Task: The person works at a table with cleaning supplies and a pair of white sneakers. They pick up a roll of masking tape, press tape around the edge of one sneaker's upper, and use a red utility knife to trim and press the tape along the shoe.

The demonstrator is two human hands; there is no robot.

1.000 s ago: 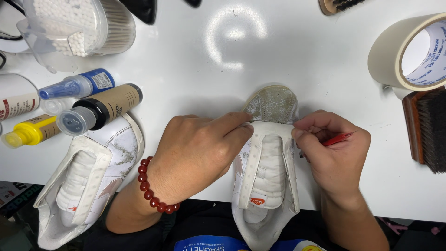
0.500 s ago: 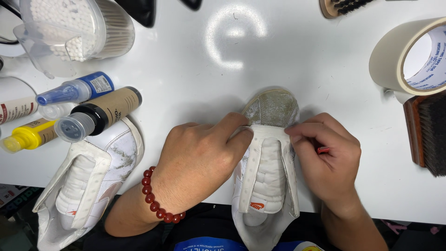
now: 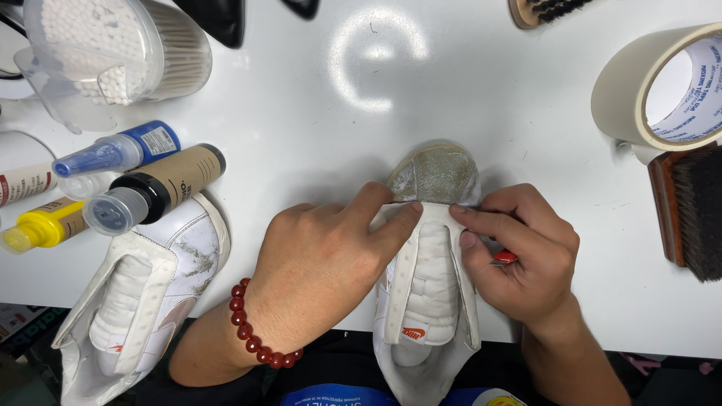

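Note:
A white sneaker (image 3: 427,301) lies toe away from me on the white table (image 3: 316,128), its toe cap (image 3: 438,174) grimy and yellowed. My left hand (image 3: 323,263), with a red bead bracelet on the wrist, clasps the sneaker's left side, thumb and forefinger pressed at the base of the toe cap. My right hand (image 3: 519,252) grips the right side, its fingertips meeting the left ones at the tongue's top. A small red-handled tool (image 3: 504,257) is tucked in the right palm; most of it is hidden.
A second dirty white sneaker (image 3: 143,301) lies at the lower left. Beside it are a tan bottle (image 3: 158,186), a blue dropper bottle (image 3: 120,153) and a yellow one (image 3: 37,228). A cotton swab tub (image 3: 113,49) is upper left; masking tape roll (image 3: 662,86) and brush (image 3: 692,214) right.
My right hand has closed over the red tool, which showed more a second ago, and its fingers have slid inward to the sneaker's tongue. The left hand has barely shifted.

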